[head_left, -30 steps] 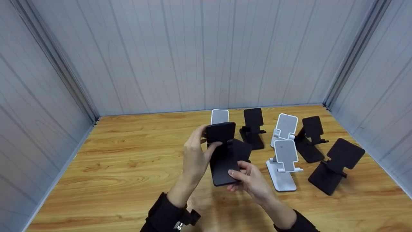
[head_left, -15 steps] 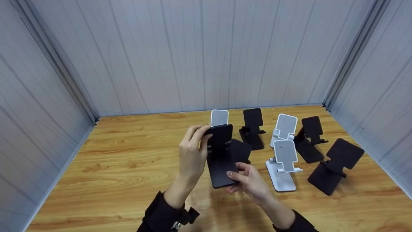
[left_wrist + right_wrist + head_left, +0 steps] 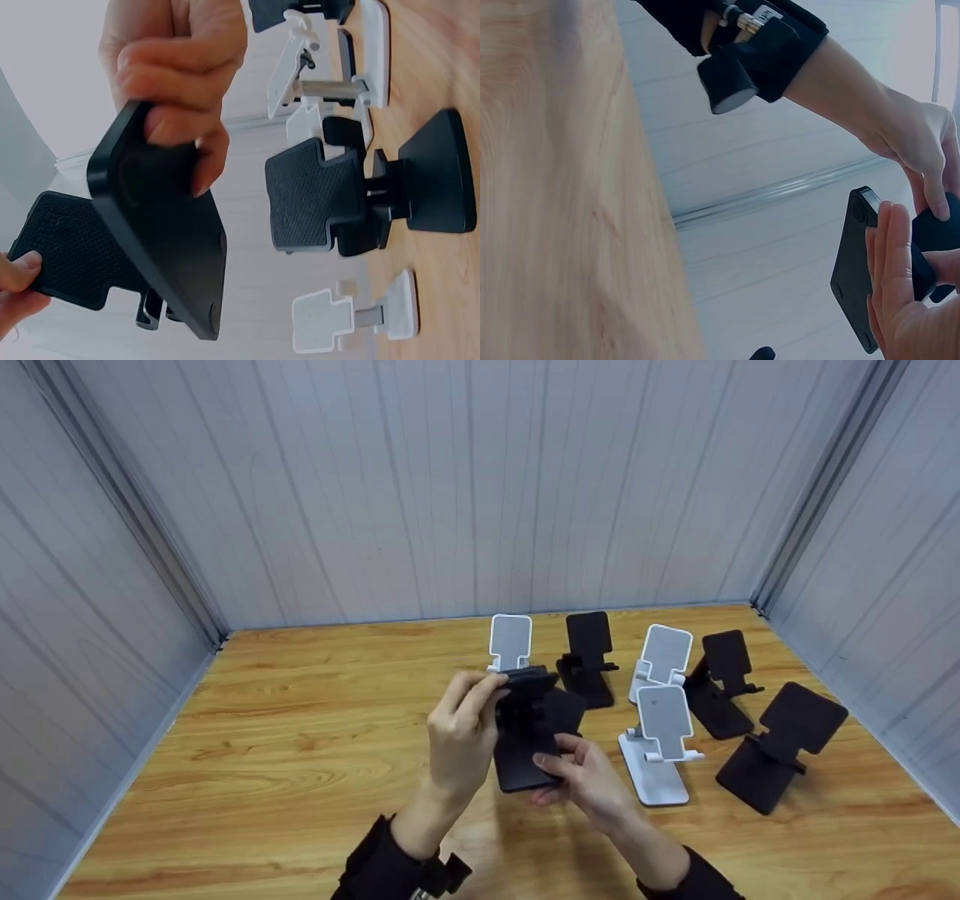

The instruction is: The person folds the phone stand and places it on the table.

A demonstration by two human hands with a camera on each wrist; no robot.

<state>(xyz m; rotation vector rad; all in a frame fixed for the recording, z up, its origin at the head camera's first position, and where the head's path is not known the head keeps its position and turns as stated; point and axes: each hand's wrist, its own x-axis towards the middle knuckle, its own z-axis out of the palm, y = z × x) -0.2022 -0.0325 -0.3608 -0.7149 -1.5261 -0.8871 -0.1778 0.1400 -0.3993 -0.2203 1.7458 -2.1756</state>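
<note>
A black folding phone stand [image 3: 517, 765] is held off the table between both hands. My left hand [image 3: 459, 727] pinches the edge of its upper plate, which tilts and shows nearly edge-on from above. My right hand [image 3: 592, 784] grips the base, thumb on top and fingers underneath. In the left wrist view, the textured plate [image 3: 82, 251] and the smooth underside of the base are seen. The right wrist view shows the base [image 3: 851, 277] in my right hand [image 3: 900, 300]. Just behind the held stand is another black phone stand [image 3: 566, 709], partly hidden.
Behind the hands are a white phone stand [image 3: 511, 639] and a black one [image 3: 589, 641]. To the right stand two white stands, one nearer [image 3: 658, 769], and two black stands, one at the far right [image 3: 802, 720]. Panel walls [image 3: 420, 495] enclose the wooden table [image 3: 300, 735].
The held stand's upper plate rose more upright, then tipped to nearly edge-on. My left hand moved with it and now holds its edge. My right hand kept its grip on the base.
</note>
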